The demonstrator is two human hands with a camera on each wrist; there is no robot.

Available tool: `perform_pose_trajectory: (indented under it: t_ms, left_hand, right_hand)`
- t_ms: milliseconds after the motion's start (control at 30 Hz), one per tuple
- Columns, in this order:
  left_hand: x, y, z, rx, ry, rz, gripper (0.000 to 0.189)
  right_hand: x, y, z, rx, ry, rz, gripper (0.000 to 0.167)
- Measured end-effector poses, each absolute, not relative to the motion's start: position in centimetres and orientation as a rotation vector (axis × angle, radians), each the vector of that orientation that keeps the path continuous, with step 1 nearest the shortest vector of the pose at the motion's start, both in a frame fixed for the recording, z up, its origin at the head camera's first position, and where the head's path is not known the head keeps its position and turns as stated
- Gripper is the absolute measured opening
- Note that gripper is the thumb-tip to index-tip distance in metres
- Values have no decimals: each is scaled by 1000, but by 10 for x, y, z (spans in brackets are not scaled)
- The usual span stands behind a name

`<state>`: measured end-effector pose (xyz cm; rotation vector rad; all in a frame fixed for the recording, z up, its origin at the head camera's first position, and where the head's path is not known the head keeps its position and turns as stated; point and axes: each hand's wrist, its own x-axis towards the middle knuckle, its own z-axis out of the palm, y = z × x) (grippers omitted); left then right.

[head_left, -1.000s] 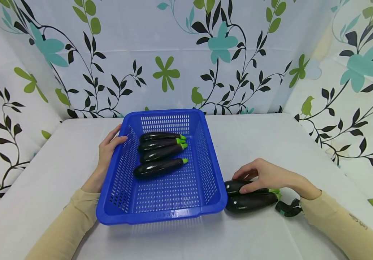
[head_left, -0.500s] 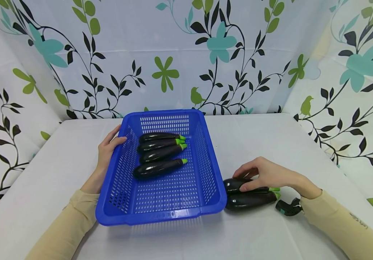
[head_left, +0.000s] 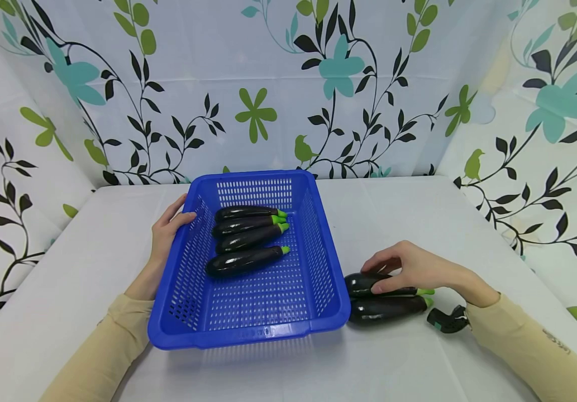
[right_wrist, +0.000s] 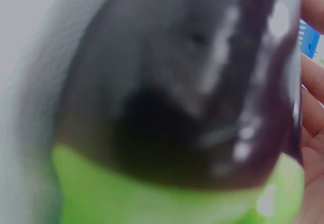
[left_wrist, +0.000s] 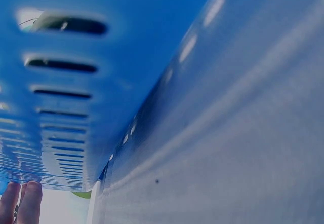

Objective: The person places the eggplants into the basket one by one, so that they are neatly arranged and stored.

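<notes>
A blue plastic basket (head_left: 263,333) with slotted walls holds several glossy dark eggplants (head_left: 245,261) with green stems. My left hand (head_left: 165,237) grips its left rim, thumb over the edge and fingers along the outside. In the left wrist view, fingertips (left_wrist: 31,199) lie against the slotted wall (left_wrist: 142,26). To the right of the basket, two more eggplants lie side by side. My right hand (head_left: 404,268) holds the farther eggplant (head_left: 358,285) from above, between thumb and fingers. The nearer eggplant (head_left: 386,310) lies untouched. An eggplant (right_wrist: 167,92) with a green cap fills the right wrist view.
The basket stands on a white-covered table (head_left: 394,368). A small black device (head_left: 446,320) sits by my right wrist, just right of the eggplants' stems. Behind and at both sides hangs a leaf-patterned curtain (head_left: 268,72).
My right hand and the farther eggplant have shifted slightly away from me, and a thin gap opens beside the nearer eggplant. The left hand and basket stay in place.
</notes>
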<state>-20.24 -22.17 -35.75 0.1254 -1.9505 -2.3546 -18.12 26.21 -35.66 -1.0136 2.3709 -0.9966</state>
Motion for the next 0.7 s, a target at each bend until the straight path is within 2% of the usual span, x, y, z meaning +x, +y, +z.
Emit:
perform_pose_trajectory:
  t_ms: [400, 700]
  left_hand:
    - [-202, -222, -358, 132, -1968, -2327, 56]
    - [-203, -223, -356, 132, -1983, -2339, 58]
  right_hand:
    - [-181, 265, -349, -1028, 2417, -989, 33]
    - [-187, 270, -323, -1036, 2482, -964, 31]
